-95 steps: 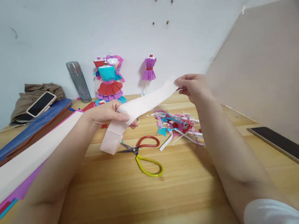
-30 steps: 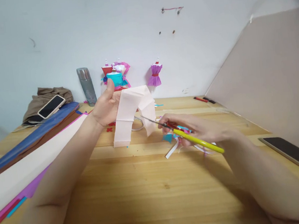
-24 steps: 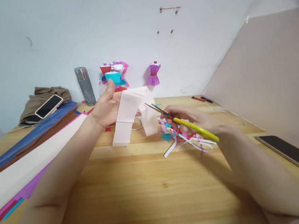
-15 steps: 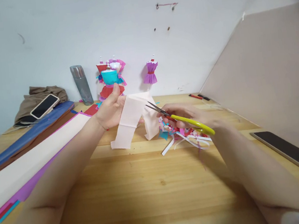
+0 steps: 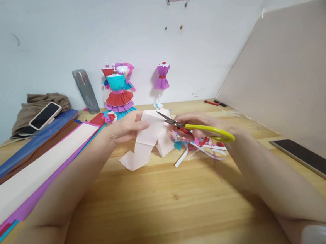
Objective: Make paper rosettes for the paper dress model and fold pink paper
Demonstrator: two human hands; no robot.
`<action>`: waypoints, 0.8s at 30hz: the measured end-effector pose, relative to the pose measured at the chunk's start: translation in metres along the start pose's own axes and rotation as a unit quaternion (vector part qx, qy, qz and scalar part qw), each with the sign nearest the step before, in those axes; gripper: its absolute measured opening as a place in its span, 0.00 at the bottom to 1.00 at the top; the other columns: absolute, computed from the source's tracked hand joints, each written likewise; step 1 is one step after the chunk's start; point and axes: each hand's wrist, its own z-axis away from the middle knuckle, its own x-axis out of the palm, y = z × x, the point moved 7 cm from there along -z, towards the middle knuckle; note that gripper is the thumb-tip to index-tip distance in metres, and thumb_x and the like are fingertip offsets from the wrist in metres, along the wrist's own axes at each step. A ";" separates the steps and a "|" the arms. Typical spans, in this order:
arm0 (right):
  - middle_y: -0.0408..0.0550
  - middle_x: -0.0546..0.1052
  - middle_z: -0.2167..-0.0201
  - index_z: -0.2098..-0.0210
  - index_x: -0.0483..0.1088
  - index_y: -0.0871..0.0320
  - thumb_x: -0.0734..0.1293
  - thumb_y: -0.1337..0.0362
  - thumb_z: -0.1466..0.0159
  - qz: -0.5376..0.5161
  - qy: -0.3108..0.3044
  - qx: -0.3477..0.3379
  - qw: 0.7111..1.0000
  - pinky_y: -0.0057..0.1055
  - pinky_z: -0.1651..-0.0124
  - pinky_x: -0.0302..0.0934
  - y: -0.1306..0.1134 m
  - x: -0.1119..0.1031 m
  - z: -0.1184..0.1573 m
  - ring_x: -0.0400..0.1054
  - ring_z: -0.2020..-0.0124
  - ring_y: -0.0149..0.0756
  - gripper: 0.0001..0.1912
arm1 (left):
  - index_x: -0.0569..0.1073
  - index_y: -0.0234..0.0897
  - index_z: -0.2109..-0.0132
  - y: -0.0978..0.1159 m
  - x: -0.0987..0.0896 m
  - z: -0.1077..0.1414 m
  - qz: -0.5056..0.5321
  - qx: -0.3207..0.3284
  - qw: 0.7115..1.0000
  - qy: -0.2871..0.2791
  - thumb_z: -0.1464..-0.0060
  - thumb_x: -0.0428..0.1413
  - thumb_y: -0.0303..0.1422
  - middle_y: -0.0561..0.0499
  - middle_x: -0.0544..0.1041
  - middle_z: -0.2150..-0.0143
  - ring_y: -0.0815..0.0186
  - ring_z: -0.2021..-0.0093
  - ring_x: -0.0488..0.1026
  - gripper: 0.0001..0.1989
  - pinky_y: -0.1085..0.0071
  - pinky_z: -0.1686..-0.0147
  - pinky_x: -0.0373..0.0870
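Observation:
My left hand is closed on a pale pink strip of paper, the thumb lying across its face. The strip folds over at the top, and its two ends hang down, the left one curling up just above the table. My right hand grips a pair of scissors with yellow and red handles. Their dark blades point up and left, slightly apart, in front of the paper's upper right part. Whether the right fingertips also touch the paper, I cannot tell. Behind my left hand stands a mannequin in a layered paper dress.
Colourful paper scraps lie below my right hand. Long coloured sheets stretch along the left. A bottle, a phone on brown cloth, a purple-dressed mannequin, markers and a dark phone-like slab stand or lie around.
My left thumb has come down from pointing up and now presses on the paper. The paper has shifted slightly lower, its left end now curled. The scissors stay in my right hand.

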 end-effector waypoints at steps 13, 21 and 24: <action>0.37 0.59 0.74 0.53 0.70 0.58 0.71 0.39 0.43 -0.041 0.019 0.049 0.998 0.23 0.81 0.49 0.000 0.001 0.002 0.50 0.78 0.24 0.31 | 0.80 0.30 0.52 -0.009 -0.004 -0.003 0.003 -0.017 0.999 0.031 0.63 0.72 0.32 0.41 0.82 0.58 0.61 0.62 0.78 0.27 0.67 0.60 0.73; 0.40 0.63 0.72 0.59 0.72 0.59 0.71 0.38 0.44 0.033 0.053 0.047 0.997 0.25 0.77 0.52 -0.009 0.000 -0.002 0.55 0.75 0.27 0.30 | 0.80 0.31 0.53 -0.006 -0.005 -0.002 -0.029 -0.013 0.998 0.045 0.64 0.70 0.30 0.43 0.82 0.59 0.62 0.62 0.77 0.26 0.68 0.62 0.72; 0.42 0.65 0.71 0.59 0.72 0.60 0.71 0.38 0.44 0.024 0.054 0.055 0.997 0.25 0.76 0.53 -0.012 0.001 -0.001 0.57 0.74 0.27 0.31 | 0.80 0.30 0.53 -0.004 -0.004 -0.002 -0.049 -0.015 0.998 0.045 0.64 0.70 0.30 0.43 0.82 0.59 0.60 0.61 0.77 0.26 0.67 0.60 0.72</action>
